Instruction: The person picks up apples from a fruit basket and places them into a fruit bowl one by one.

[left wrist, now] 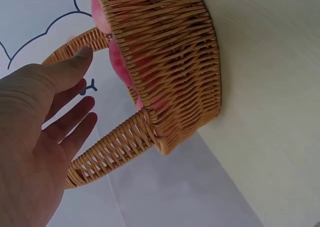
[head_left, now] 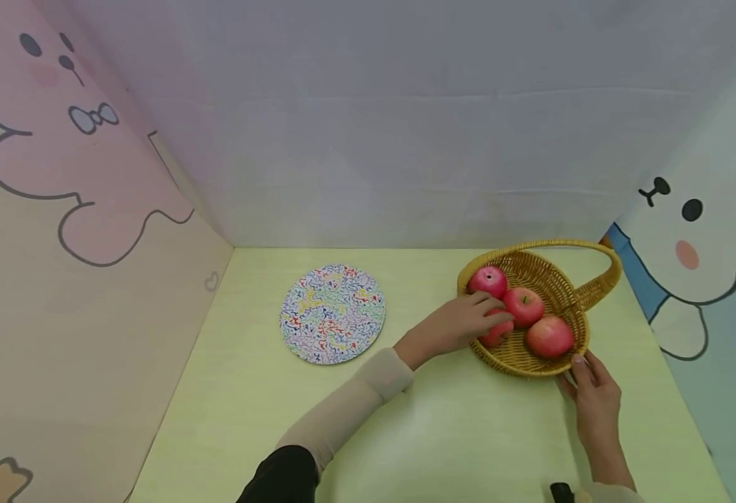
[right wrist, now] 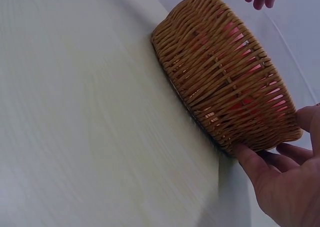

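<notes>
A pale green table (head_left: 443,433) sits boxed in by cartoon-animal walls, with a wicker basket (head_left: 563,293) toward its right side. All four red apples remain in the basket: one at the far rim (head_left: 486,280), one in the middle (head_left: 523,304), one at the near right (head_left: 550,336), and a fourth at the near left (head_left: 496,334), partly covered by fingers. Well to the basket's left, a squiggle-patterned plate (head_left: 333,314) lies bare, so by the look of it nothing has come out of the basket yet.

The left hand (head_left: 465,323) reaches across the table in a cream sleeve (head_left: 349,405) and over the basket's left rim, its fingers laid on the fourth apple. The left wrist view shows those fingers nearly straight and spread (left wrist: 75,117), so the hand appears to be touching the fruit rather than gripping it, though the contact itself is hard to see.

The right hand (head_left: 594,398) is at the basket's near rim, thumb and fingertips (right wrist: 250,159) pressed to the woven wall, steadying it. The basket's handle (head_left: 594,269) arches on the far side.
</notes>
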Motion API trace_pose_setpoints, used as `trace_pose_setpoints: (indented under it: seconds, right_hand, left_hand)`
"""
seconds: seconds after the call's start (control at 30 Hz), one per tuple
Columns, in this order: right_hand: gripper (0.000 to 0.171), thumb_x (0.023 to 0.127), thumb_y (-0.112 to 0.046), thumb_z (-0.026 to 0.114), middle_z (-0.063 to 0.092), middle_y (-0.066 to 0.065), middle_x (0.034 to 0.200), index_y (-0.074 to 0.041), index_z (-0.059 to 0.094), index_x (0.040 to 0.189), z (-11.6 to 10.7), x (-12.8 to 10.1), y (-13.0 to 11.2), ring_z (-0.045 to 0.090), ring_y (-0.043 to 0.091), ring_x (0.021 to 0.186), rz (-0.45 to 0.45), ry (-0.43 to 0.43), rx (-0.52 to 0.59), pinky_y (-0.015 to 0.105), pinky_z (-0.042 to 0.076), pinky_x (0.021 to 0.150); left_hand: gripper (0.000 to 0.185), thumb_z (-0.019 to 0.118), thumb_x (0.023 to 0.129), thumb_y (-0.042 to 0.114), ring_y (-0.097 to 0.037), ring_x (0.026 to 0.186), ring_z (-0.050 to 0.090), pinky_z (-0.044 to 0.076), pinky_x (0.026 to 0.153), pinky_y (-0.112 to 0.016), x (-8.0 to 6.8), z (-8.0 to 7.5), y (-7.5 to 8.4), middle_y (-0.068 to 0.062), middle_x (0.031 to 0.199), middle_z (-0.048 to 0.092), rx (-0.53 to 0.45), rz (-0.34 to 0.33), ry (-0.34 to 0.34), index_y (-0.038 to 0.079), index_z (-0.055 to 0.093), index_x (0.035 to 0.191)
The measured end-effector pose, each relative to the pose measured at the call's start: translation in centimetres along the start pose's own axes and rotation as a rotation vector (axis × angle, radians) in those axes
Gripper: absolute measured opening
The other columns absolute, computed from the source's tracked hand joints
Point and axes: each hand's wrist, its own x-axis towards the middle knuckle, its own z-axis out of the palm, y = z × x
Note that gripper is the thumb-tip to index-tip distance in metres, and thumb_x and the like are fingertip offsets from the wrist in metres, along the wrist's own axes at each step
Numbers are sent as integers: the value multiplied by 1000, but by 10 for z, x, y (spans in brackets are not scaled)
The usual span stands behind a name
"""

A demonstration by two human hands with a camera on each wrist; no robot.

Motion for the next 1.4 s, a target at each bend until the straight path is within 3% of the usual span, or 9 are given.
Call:
trace_pose_setpoints:
  seconds: [0.1, 0.27, 0.37, 0.53, 0.7, 0.8, 0.9, 1.1, 1.4]
  right_hand:
    - [68, 104, -29, 60, 63, -16, 130, -11, 33, 164, 2, 1, -1, 67, -13, 98, 7, 1, 8, 14, 60, 75]
    - [67, 106, -31, 56, 48, -3, 158, -15, 30, 165, 5, 1, -2, 65, -16, 98, 26, 0, -30, 12, 59, 77]
    - [66, 106, -33, 55, 40, 1, 166, -17, 30, 165, 5, 2, -2, 65, -18, 98, 33, 5, -48, 11, 59, 77]
    - [66, 106, -33, 56, 48, 2, 156, -16, 32, 165, 4, 4, -2, 65, -17, 99, 16, 11, -43, 11, 59, 77]
    - [68, 105, -31, 59, 63, -16, 129, -12, 33, 164, 3, 3, -2, 67, -13, 98, -8, 13, -9, 13, 60, 75]
    - [68, 105, -30, 59, 65, -21, 121, -10, 32, 164, 2, 1, -1, 67, -13, 98, -11, 6, -4, 13, 60, 75]
    - [68, 105, -31, 58, 62, -17, 130, -12, 31, 164, 2, 0, -1, 67, -13, 99, 0, 9, -11, 13, 60, 76]
    - [66, 105, -33, 56, 47, 0, 156, -16, 32, 165, 2, 2, 0, 65, -15, 101, 32, 17, -30, 12, 59, 77]
    - [66, 105, -33, 56, 57, -13, 140, -15, 33, 164, 1, 1, 1, 65, -15, 99, 23, 31, -30, 12, 59, 76]
  left_hand:
    - [35, 57, 108, 22, -14, 132, 55, 45, 114, -24, 5, 1, 1, 6, 137, 65, -11, 2, -17, 24, 62, 144]
    - [36, 57, 108, 25, -16, 134, 54, 46, 115, -28, 14, 6, 1, 6, 142, 63, 2, -16, -77, 25, 61, 144]
    - [39, 59, 108, 25, -16, 135, 52, 47, 114, -29, 18, 10, -1, 7, 146, 60, 1, -13, -123, 26, 59, 146]
    - [50, 70, 101, 23, -15, 137, 50, 47, 112, -26, 25, 14, -2, 9, 149, 57, -26, -3, -200, 27, 57, 149]
    - [45, 73, 99, 26, -15, 126, 54, 51, 98, -23, 32, 12, -1, 6, 142, 58, -56, -11, -225, 28, 62, 143]
    - [41, 70, 101, 24, -14, 119, 55, 50, 92, -23, 35, 12, -1, 4, 142, 57, -72, -22, -263, 29, 62, 141]
    - [39, 64, 104, 19, -15, 115, 55, 50, 91, -23, 40, 13, -1, 3, 145, 56, -85, -28, -306, 29, 61, 142]
    - [39, 58, 106, 15, -14, 116, 57, 50, 94, -21, 47, 16, -3, 6, 144, 55, -61, 26, -343, 28, 62, 143]
    - [43, 71, 100, 27, -16, 115, 54, 49, 94, -23, 48, 16, -3, 6, 141, 55, -103, -3, -369, 27, 62, 142]
